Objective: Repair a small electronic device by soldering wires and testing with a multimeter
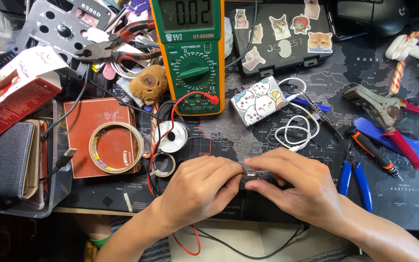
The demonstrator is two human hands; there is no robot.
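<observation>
My left hand (199, 187) and my right hand (291, 182) meet at the near middle of the dark world-map mat (316, 82). Their fingertips pinch a small clear part (249, 171) between them; most of it is hidden by the fingers. A red lead (158, 140) and a black lead (238, 253) run from the green and orange multimeter (190, 53) down under my hands. The multimeter lies flat at the top centre with its display lit.
Left: a brown box (86, 136) bearing a tape roll (116, 147), a solder spool (170, 136), a small tape ring (163, 164), pliers (117, 46), a brown plush (147, 83). Right: blue-handled pliers (355, 177), a screwdriver (372, 150), a red crimper (389, 116), a stickered black case (280, 36), a white cable (297, 128).
</observation>
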